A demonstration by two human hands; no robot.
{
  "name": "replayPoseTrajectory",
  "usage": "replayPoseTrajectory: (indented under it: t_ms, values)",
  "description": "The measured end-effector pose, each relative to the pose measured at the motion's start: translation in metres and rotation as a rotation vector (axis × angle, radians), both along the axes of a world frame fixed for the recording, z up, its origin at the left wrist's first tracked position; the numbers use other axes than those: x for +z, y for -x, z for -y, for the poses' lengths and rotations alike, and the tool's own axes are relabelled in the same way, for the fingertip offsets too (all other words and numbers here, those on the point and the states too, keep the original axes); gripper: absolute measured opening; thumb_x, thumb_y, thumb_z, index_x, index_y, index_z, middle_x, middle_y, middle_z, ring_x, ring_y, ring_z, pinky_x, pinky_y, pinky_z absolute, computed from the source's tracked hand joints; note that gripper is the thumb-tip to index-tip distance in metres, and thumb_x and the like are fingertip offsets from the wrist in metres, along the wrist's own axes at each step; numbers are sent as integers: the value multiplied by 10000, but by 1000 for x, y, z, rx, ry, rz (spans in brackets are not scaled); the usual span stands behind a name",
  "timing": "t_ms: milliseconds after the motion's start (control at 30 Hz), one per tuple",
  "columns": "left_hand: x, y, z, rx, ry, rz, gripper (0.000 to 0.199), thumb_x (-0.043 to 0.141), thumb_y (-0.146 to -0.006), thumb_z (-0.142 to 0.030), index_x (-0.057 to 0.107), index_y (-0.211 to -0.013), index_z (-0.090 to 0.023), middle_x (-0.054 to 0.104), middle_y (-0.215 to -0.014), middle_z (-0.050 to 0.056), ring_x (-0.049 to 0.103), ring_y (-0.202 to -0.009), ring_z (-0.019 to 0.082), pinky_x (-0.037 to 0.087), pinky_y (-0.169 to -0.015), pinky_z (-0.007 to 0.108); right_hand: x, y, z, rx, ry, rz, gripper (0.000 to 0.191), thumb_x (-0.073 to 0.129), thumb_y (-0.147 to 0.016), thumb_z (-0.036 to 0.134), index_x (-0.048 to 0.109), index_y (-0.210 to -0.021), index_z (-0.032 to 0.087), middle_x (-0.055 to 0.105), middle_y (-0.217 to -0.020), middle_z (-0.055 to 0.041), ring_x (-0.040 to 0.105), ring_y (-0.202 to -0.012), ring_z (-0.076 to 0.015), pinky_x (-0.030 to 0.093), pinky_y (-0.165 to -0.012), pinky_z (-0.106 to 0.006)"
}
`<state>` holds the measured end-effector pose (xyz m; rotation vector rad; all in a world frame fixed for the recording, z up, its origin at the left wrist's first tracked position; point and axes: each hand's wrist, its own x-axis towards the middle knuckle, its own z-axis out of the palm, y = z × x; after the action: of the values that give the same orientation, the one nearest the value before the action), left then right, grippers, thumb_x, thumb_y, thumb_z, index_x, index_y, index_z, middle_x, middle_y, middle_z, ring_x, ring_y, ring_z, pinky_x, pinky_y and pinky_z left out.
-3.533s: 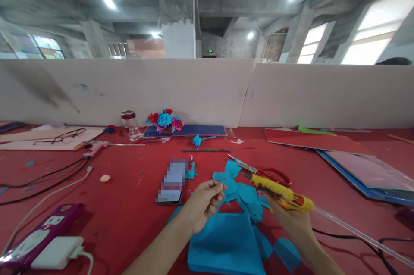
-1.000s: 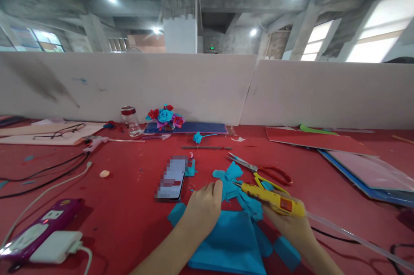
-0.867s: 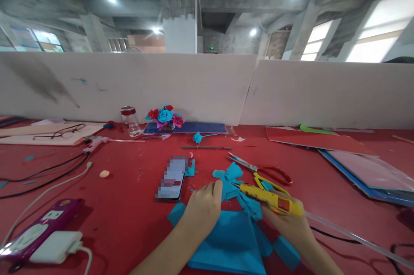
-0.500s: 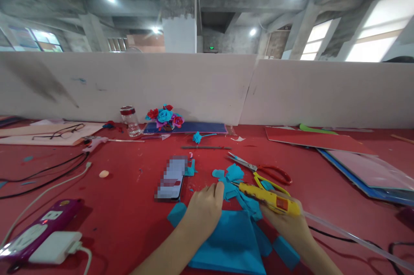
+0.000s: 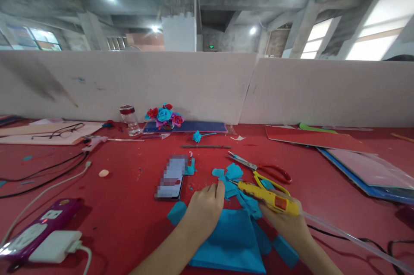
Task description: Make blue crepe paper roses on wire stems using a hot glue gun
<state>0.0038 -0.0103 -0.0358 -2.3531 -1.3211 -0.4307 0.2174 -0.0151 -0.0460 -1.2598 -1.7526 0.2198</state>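
Note:
My right hand (image 5: 286, 219) is wrapped round a yellow hot glue gun (image 5: 270, 196), with a clear glue stick (image 5: 349, 237) running out of its back. The gun's nozzle points left, close to the fingertips of my left hand (image 5: 207, 204). That hand is closed in a pinch, its back toward me, and whatever lies between the fingers is hidden. Around the nozzle are crumpled blue paper pieces (image 5: 234, 172). A folded stack of blue paper (image 5: 231, 242) lies below and between my hands, with loose blue pieces (image 5: 286, 251) beside it.
Scissors (image 5: 270, 171) lie behind the glue gun. A phone (image 5: 171, 178) sits left of my left hand. Farther back are a blue paper flower (image 5: 197, 136), a thin stick (image 5: 207, 147), a flower arrangement (image 5: 164, 115) and a glass jar (image 5: 131, 120). A purple power strip (image 5: 42, 227) lies front left.
The glue gun in my right hand has edged very slightly left, toward my left hand. Both hands keep the same grip, and the things on the table have not moved.

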Motion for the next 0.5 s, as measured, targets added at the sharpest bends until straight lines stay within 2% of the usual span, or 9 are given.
replayPoseTrajectory:
  t_ms: [300,500]
  values:
    - [1,-3,0,34,104,-8,341,418,-754,30,493,-1058,-106,651,-817,71,652,-669,168,518,-533,227,-6,1,-2,7,-2,-49,58,556,-686,255,604,-655,250,649,-575,-19,607,-490,-190,503,-420,-268]
    - [1,-3,1,28,56,-31,365,476,-733,15,502,-1082,-88,655,-798,75,655,-663,185,523,-518,243,-9,4,-1,-13,54,-116,73,559,-701,252,570,-631,238,630,-576,-15,590,-484,-175,497,-424,-261]
